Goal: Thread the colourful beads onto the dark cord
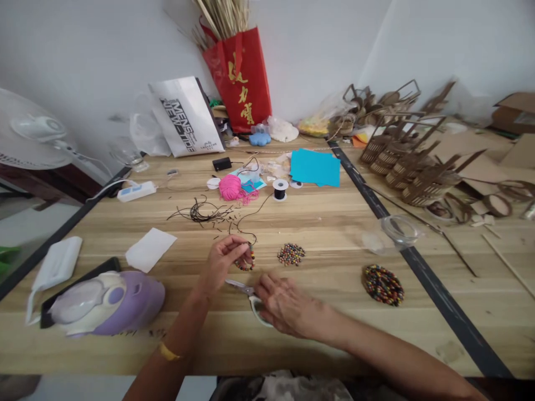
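Observation:
My left hand point(224, 259) pinches a small bracelet of coloured beads point(252, 260) between thumb and fingers, holding it just above the table. A thin black cord runs from it toward a white spool of black cord point(280, 190). My right hand point(280, 301), somewhat blurred, has its fingers curled over the handles of a pair of scissors point(249, 291). The scissor blades point left, below the bracelet, and a pale handle loop shows under the palm. Beyond my right hand lies a loose pile of coloured beads point(291, 254).
Cut black cords point(203, 211) and pink yarn point(230, 187) lie behind the hands. Blue sheets point(315, 167) are farther back. A heap of beaded strings point(383, 285) sits at right. A purple-and-white appliance point(137, 301) and white paper point(150, 249) are on the left.

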### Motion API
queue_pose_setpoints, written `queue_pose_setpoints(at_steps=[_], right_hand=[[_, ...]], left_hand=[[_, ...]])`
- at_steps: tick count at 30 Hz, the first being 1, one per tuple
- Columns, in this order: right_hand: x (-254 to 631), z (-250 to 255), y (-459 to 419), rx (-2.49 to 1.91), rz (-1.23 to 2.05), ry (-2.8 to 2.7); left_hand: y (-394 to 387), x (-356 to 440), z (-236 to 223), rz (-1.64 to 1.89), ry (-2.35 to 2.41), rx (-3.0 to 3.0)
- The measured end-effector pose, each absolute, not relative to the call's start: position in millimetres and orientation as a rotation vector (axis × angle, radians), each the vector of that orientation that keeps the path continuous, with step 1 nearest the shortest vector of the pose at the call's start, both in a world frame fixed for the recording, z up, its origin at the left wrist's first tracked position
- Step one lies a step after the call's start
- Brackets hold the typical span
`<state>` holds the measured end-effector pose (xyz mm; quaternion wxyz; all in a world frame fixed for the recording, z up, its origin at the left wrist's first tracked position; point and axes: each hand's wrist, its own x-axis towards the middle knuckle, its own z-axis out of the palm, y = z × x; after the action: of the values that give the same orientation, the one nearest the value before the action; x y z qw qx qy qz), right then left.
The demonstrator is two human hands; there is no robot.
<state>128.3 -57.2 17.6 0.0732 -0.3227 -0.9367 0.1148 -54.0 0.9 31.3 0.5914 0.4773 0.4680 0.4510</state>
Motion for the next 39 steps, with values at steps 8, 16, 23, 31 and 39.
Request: queue_pose_setpoints(at_steps=[8, 16, 23, 31, 39], right_hand=[[171.9, 33.9, -43.4, -1.106, 0.673, -2.218], [201.5, 28.0, -62.5, -1.348, 0.559, -2.338], [239.1, 24.0, -81.9, -1.659, 0.532, -2.248], [298.1, 26.3, -92.1, -1.699, 0.766, -1.448], [333.9, -4.8, -117.3, -2.208, 0.332, -1.541]], left_hand=[[-13.4, -14.7, 26.5, 0.662, 0.975, 1.459], [-13.7, 19.9, 21.3, 0.364, 0.869, 1.656], [-18.5, 41.0, 17.6, 0.366, 0.95, 1.71], [-13.0, 21.8, 5.7, 0.353, 1.038, 1.745], [-10.3, 0.0, -5.0, 0.368, 1.068, 1.755]])
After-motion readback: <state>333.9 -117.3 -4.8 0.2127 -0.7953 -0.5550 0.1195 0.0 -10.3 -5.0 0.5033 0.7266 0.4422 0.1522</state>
